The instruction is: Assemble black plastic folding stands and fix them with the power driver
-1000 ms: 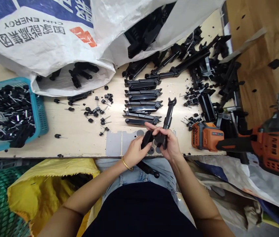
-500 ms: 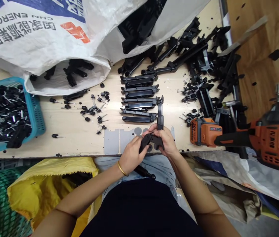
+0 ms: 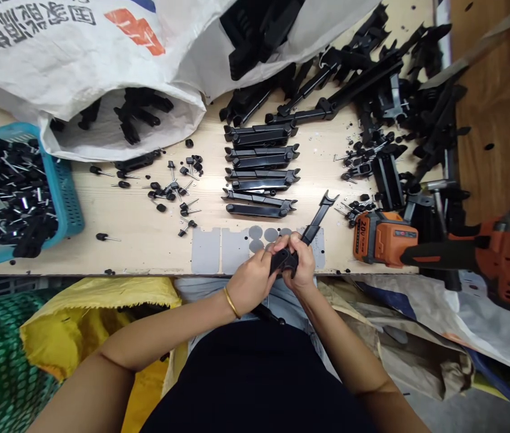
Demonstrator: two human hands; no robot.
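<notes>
My left hand (image 3: 252,276), with a gold bangle at its wrist, is closed on the rounded black end of a jointed black part. The fingers of my right hand (image 3: 301,264) wrap round the same black part (image 3: 320,218), whose long forked arm points up and to the right. Both hands meet at its joint, over the table's front edge; fingers hide much of the joint. Beyond them lie stacked rows of black clamp arms (image 3: 261,160). Grey pads (image 3: 205,249) lie just left of my hands.
A blue basket (image 3: 71,201) of black-headed screws stands at the left, with loose screws (image 3: 171,189) beside it. White sacks (image 3: 115,78) lie at the back. An orange power tool (image 3: 507,258) and heaped black parts (image 3: 390,102) are at the right.
The forked arm of the held part has swung from upright to leaning right. Both hands have moved slightly right and closer together. The camera view has shifted a little.
</notes>
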